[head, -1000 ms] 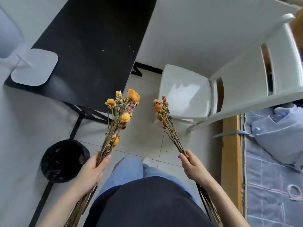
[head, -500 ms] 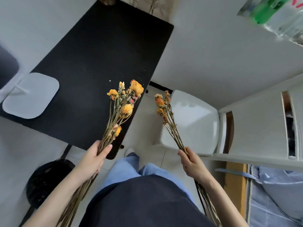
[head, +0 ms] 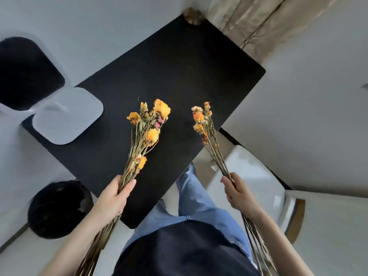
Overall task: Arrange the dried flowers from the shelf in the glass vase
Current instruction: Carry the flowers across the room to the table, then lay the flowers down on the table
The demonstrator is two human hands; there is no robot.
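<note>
Fingers point(head: 129, 185) of left hand point(head: 112, 198) clamp larger flower bunch point(head: 148, 134) mid-stem, right hand point(head: 239, 194) smaller bunch point(head: 198, 117).

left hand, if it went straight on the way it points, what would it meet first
Likely the black table: the left hand is at its near edge, its dried flowers over the top; height unclear.

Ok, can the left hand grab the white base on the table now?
Probably not: the left hand grips a flower bunch, so it isn't free, though nothing lies between it and the white base.
</note>
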